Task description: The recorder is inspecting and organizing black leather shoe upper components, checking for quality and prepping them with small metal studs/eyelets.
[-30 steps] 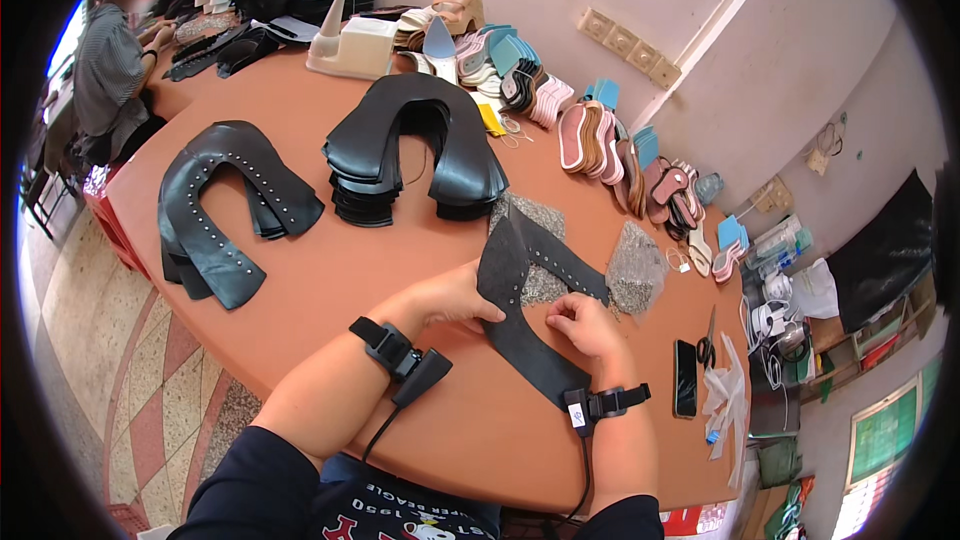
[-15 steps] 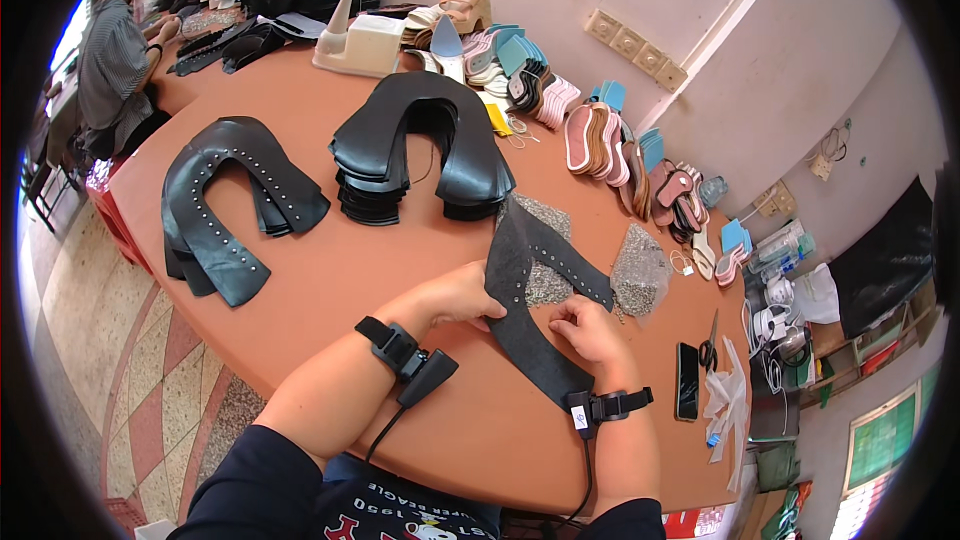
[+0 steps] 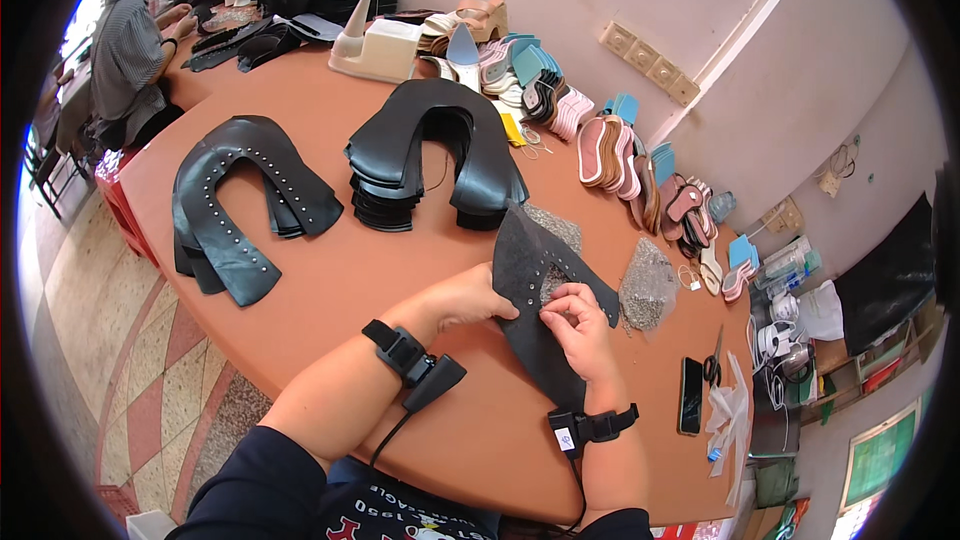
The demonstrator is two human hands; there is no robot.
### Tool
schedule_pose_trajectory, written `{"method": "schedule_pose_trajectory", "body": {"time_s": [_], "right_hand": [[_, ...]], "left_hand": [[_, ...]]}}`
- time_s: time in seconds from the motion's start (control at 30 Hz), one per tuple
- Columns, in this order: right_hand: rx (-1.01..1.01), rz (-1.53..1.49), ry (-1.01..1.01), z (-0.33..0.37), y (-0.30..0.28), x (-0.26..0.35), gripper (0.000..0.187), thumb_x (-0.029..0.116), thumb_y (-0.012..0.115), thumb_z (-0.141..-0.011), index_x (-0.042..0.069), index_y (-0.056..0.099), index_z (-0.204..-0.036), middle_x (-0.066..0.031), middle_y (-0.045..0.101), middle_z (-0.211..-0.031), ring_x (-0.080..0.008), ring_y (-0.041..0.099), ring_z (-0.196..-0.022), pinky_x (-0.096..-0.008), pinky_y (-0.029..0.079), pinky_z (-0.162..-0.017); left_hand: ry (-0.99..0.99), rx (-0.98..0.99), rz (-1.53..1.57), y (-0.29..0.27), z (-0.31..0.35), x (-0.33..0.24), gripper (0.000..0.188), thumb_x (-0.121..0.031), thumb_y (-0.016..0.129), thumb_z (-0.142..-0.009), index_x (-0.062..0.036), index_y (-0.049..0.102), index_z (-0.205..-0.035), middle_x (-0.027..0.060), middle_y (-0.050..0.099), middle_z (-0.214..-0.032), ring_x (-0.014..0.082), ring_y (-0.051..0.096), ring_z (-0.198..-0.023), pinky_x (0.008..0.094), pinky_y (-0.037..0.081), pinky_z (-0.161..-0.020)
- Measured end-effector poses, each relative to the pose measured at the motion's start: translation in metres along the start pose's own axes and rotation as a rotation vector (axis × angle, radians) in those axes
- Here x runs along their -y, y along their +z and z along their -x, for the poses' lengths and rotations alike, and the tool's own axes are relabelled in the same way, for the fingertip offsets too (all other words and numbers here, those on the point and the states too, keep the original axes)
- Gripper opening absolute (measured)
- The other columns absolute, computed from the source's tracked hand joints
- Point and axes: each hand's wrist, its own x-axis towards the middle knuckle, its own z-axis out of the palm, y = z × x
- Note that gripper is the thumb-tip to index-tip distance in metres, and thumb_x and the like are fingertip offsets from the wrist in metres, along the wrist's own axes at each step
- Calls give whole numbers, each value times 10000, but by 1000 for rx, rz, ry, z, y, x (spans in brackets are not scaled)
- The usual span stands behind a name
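Curved black piece (image 3: 516, 265) over the counter (image 3: 335, 285), seemingly steadied one-handed to free the other.
The left hand (image 3: 475, 300) clamps its outer edge, thumb on top; the right hand (image 3: 580, 332) pinches fingertips at the inner curve, contents unclear; a bag of small metal bits (image 3: 648, 285) lies near, presumably for easy reach.

White lettering (image 3: 412, 502) and numerals cross the wearer's dark shirt (image 3: 348, 476) — bigger red letters (image 3: 345, 529) nearby — and the black module (image 3: 562, 419) on the right wrist strap (image 3: 613, 424) bears a dark-marked white label (image 3: 565, 438).
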Motion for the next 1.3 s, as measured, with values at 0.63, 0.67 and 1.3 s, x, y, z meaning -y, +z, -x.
{"method": "schedule_pose_trajectory", "body": {"time_s": [0.63, 0.67, 1.3], "right_hand": [[-26, -489, 115, -1, 16, -10, 249, -37, 643, -797, 84, 466, -924, 23, 517, -799, -43, 497, -723, -188, 416, -669], [-38, -476, 93, 0, 17, -11, 247, -37, 641, -797, 87, 463, -915, 25, 515, -790, -38, 492, -716, -185, 410, -654], [-56, -613, 84, 1, 15, -13, 206, -35, 617, -826, 67, 483, -946, 10, 534, -868, -56, 520, -796, -189, 430, -734]], "left_hand": [[102, 8, -30, 4, -1, 1, 473, 88, 597, -711, -6, 515, -1167, 55, 608, -1046, 138, 583, -942, 276, 482, -805], [119, 26, -61, 4, -2, 2, 481, 93, 599, -706, -5, 517, -1170, 62, 606, -1071, 143, 581, -963, 280, 477, -834], [226, -51, 38, 16, -5, 1, 447, 49, 633, -666, 23, 516, -1097, 56, 618, -988, 127, 588, -919, 273, 484, -811]]}}
